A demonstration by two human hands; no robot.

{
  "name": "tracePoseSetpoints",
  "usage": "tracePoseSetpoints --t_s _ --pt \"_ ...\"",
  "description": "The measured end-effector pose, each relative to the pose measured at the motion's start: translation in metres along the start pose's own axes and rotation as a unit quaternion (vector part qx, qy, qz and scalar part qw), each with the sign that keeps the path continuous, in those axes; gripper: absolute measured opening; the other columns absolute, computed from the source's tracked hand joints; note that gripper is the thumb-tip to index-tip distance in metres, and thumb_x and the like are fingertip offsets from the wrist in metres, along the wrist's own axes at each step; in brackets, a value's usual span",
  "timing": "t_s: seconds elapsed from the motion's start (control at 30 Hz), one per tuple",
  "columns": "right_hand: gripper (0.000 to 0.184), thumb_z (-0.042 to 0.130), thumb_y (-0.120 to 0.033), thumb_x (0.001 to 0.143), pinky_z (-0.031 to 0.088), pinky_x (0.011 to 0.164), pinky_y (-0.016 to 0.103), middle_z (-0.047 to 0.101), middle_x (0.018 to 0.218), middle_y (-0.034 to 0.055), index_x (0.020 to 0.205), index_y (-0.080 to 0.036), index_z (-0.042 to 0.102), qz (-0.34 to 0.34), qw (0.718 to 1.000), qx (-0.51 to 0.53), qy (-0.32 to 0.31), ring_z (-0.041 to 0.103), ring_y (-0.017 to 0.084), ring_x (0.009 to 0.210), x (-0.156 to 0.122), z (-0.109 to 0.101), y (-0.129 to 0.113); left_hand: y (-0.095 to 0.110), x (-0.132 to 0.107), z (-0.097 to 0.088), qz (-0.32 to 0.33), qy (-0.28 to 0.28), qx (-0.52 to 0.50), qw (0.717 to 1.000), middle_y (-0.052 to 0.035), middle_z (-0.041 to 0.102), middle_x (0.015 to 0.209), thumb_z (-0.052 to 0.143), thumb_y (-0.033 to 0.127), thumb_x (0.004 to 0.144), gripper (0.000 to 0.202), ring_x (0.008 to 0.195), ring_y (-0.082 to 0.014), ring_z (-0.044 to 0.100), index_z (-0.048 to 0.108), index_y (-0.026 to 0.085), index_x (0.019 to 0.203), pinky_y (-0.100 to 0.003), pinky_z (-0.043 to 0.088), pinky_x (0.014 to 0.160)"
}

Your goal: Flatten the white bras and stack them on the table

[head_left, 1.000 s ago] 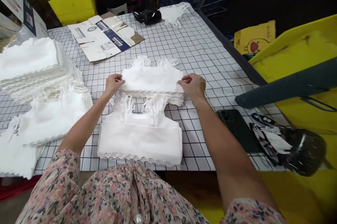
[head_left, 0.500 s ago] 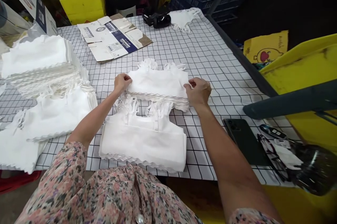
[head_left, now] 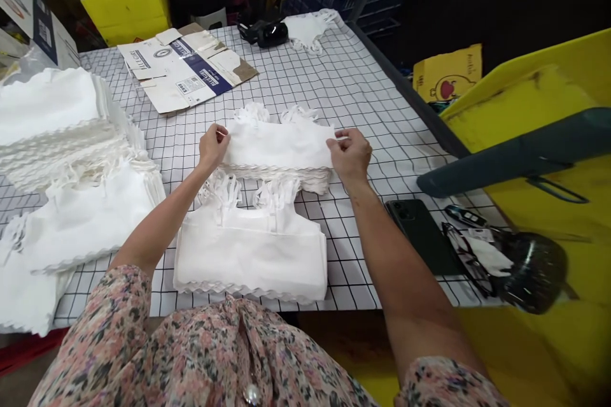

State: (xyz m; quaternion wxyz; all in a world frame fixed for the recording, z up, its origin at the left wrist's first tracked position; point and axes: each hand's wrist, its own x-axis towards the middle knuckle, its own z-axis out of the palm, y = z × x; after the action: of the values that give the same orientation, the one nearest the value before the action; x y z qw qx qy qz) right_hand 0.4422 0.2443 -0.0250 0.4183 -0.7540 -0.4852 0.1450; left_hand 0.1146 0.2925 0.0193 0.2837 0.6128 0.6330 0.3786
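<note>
The person's left hand (head_left: 213, 147) and right hand (head_left: 351, 153) pinch, thumbs against bent fingers, opposite side edges of the uppermost white strappy top (head_left: 279, 147) (a hold that seems to single out one layer) on the far stack, just beyond the near stack (head_left: 251, 260) on the grid-printed table mat (head_left: 363, 82).

We are pinching a flat stack of white scallop-hemmed camisoles (head_left: 279, 149), frilly straps pointing to twelve o'clock, while a matching stack (head_left: 251, 260) lies just beside it at six o'clock.
</note>
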Motion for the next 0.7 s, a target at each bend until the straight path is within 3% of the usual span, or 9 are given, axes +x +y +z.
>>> tracePoseSetpoints --t_s 0.1,0.2,0.27,0.37,0.53,0.63,0.7 --pt "0.038 0.068 -0.024 0.081 0.055 0.101 0.050 0.075 0.091 0.0066 0.119 -0.021 0.075 -0.037 0.999 -0.024 -0.031 0.069 0.030 0.090 -0.004 0.001 -0.007 0.008 0.004 0.006 -0.035 -0.021 -0.057 0.998 0.0026 0.055 0.072 0.058 0.002 0.091 0.021 0.065 -0.0145 0.051 0.065 0.022 0.090 -0.028 0.041 0.069" --pt "0.029 0.066 -0.022 0.082 0.056 0.105 0.052 0.079 0.098 0.0090 0.106 -0.021 0.082 -0.060 0.997 0.009 -0.039 0.072 0.031 0.100 -0.007 -0.007 -0.019 0.016 0.011 0.002 -0.097 -0.029 -0.154 0.983 0.0019 0.053 0.072 0.050 -0.002 0.088 0.028 0.057 -0.0123 0.043 0.068 0.020 0.089 -0.026 0.037 0.059" --pt "0.023 0.067 -0.025 0.084 0.060 0.096 0.049 0.078 0.092 0.0067 0.098 -0.020 0.083 -0.058 0.993 0.094 -0.044 0.072 0.028 0.093 -0.011 -0.022 -0.028 0.020 0.012 -0.013 -0.107 -0.024 -0.215 0.970 -0.0002 0.058 0.075 0.050 0.000 0.088 0.028 0.056 -0.0115 0.045 0.071 0.018 0.091 -0.024 0.038 0.056" --pt "0.018 0.076 -0.028 0.084 0.062 0.084 0.042 0.078 0.092 0.0049 0.098 -0.020 0.084 -0.049 0.967 0.236 -0.080 0.072 0.023 0.087 -0.028 -0.055 -0.045 0.024 -0.003 -0.051 -0.074 -0.014 -0.256 0.964 -0.0042 0.068 0.086 0.056 0.006 0.089 0.023 0.065 -0.0114 0.057 0.075 0.016 0.094 -0.022 0.046 0.058" --pt "0.024 0.093 -0.037 0.083 0.064 0.077 0.038 0.082 0.102 0.0071 0.101 -0.022 0.086 0.004 0.934 0.318 -0.163 0.072 0.021 0.086 -0.086 -0.097 -0.067 0.029 -0.071 -0.113 -0.090 -0.022 -0.237 0.967 -0.0064 0.074 0.095 0.073 0.021 0.088 0.015 0.084 -0.0164 0.072 0.081 0.016 0.100 -0.024 0.059 0.067" --pt "0.027 0.095 -0.041 0.080 0.065 0.067 0.033 0.084 0.101 0.0058 0.101 -0.025 0.088 0.047 0.931 0.313 -0.182 0.072 0.018 0.080 -0.130 -0.105 -0.063 0.025 -0.126 -0.132 -0.126 -0.042 -0.217 0.967 -0.0061 0.075 0.091 0.084 0.027 0.079 0.025 0.077 -0.0159 0.071 0.084 0.018 0.103 -0.025 0.061 0.062" --pt "0.028 0.094 -0.040 0.079 0.067 0.069 0.032 0.085 0.101 0.0053 0.103 -0.025 0.089 0.061 0.936 0.302 -0.171 0.075 0.018 0.081 -0.162 -0.109 -0.051 0.015 -0.163 -0.138 -0.156 -0.059 -0.215 0.962 -0.0066 0.077 0.090 0.089 0.031 0.076 0.033 0.071 -0.0152 0.069 0.086 0.019 0.106 -0.026 0.060 0.057"
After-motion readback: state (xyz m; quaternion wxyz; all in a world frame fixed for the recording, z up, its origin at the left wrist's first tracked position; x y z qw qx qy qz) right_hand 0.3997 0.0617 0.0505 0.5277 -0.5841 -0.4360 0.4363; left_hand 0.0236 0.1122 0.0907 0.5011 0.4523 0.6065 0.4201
